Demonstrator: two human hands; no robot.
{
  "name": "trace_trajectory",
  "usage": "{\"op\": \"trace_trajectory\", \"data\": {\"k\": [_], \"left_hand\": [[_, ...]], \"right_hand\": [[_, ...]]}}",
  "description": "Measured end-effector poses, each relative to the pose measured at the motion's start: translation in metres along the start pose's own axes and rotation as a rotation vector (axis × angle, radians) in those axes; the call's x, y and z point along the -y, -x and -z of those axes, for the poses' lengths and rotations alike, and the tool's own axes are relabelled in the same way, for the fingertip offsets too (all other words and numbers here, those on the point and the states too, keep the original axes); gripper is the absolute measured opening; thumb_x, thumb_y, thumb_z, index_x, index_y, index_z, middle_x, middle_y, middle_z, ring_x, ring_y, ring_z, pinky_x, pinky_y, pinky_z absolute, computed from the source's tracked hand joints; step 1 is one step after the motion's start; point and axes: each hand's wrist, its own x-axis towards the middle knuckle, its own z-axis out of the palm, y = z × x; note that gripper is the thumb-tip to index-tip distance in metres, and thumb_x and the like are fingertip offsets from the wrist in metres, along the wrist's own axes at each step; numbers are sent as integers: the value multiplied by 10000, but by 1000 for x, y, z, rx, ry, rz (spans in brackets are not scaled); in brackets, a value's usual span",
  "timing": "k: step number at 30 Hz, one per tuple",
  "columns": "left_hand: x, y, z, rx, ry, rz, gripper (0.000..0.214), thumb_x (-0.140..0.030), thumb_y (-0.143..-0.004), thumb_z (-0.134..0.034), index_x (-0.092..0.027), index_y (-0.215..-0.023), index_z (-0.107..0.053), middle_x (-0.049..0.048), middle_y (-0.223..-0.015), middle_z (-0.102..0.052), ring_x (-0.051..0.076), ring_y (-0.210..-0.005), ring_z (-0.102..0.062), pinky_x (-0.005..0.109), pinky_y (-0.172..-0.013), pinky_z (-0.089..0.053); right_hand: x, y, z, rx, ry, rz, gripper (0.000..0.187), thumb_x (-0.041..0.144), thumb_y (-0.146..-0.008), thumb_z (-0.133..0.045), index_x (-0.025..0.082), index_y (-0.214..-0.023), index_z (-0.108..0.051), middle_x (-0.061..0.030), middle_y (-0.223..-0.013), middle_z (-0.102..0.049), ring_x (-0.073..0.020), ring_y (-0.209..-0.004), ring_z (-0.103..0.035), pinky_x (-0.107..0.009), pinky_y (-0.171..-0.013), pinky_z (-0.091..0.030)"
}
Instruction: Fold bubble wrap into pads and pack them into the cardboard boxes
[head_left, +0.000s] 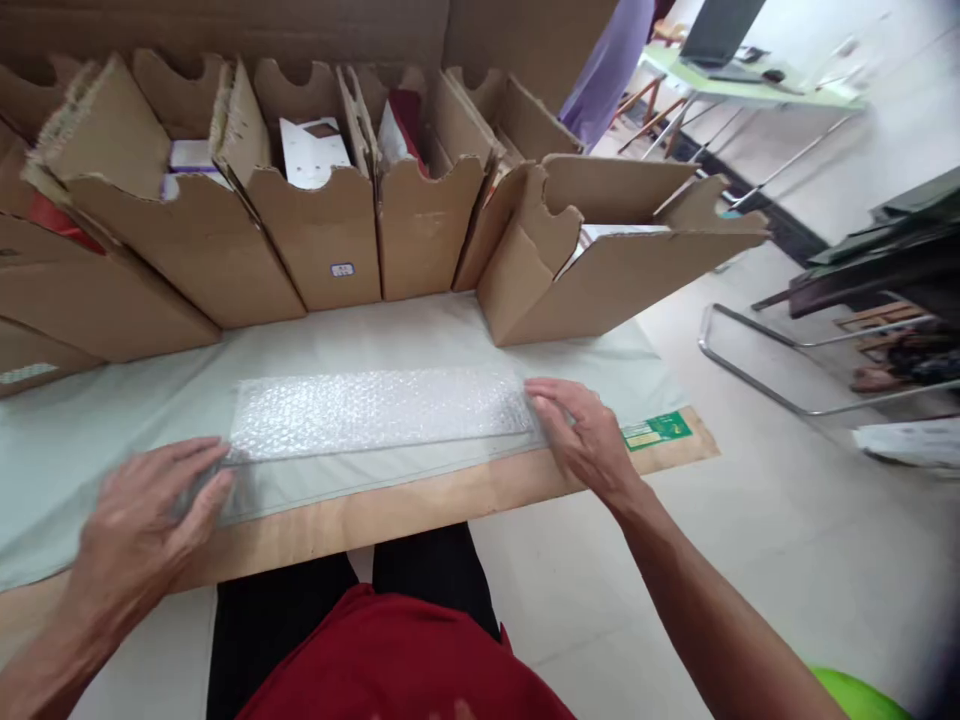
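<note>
A long strip of clear bubble wrap (382,410) lies flat on the pale cloth in front of me. At its left end is my left hand (150,510), slightly blurred, with fingers stretched out and the thumb apart; the fingertips reach the wrap's edge. My right hand (585,435) rests at the opposite end, its fingers extended and the tips touching the corner of the wrap. Neither hand is visibly closed around it.
Pale cloth (360,335) covers a wooden board (420,500) with a green label (660,430). Behind stand several cardboard bins (315,240) holding boxes and papers; one angled bin (622,285) is at right. A folding table (750,80) with a laptop stands farther back.
</note>
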Motion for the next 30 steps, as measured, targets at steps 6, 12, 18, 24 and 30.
{"op": "trace_trajectory", "data": {"k": [6, 12, 18, 24, 30], "left_hand": [[-26, -48, 9, 260, -180, 334, 477, -612, -904, -489, -190, -990, -693, 160, -1063, -720, 357, -946, -693, 431, -757, -503], [-28, -58, 4, 329, -72, 330, 323, -504, -838, -495, -217, -759, -622, 83, -893, -684, 242, -771, -650, 343, -690, -469], [-42, -94, 26, 180, -38, 334, 221, -360, -891, -526, -195, -986, -637, 44, -909, -724, 224, -848, -666, 327, -792, -466], [-77, -168, -22, 10, -59, -51, 384, -247, -910, -577, -140, -1274, -637, 148, -1212, -720, 311, -1136, -662, 426, -992, -476], [-99, -109, -35, 54, 294, -483, 392, -347, -977, -553, -167, -1316, -635, 156, -1317, -683, 320, -1262, -598, 515, -1073, -459]], "right_hand": [[-4, -52, -11, 220, 117, 137, 425, 314, -893, -595, 174, -1289, -659, -156, -1365, -679, -343, -1245, -625, -535, -1045, -481], [5, -69, -16, 311, 205, 93, 122, 314, -824, -629, 219, -885, -677, -83, -877, -748, -304, -866, -676, -406, -761, -504], [35, 2, 14, 311, -204, -31, 278, 335, -878, -620, 240, -1134, -678, -20, -817, -737, -206, -632, -657, -304, -578, -513], [89, 98, -14, 313, -615, -35, 588, 247, -945, -631, 316, -1519, -522, -24, -942, -795, -206, -779, -745, -307, -723, -618], [119, 110, -40, 292, -922, -95, 215, 345, -950, -638, 278, -1061, -809, -41, -818, -777, -201, -672, -706, -293, -612, -562]]}}
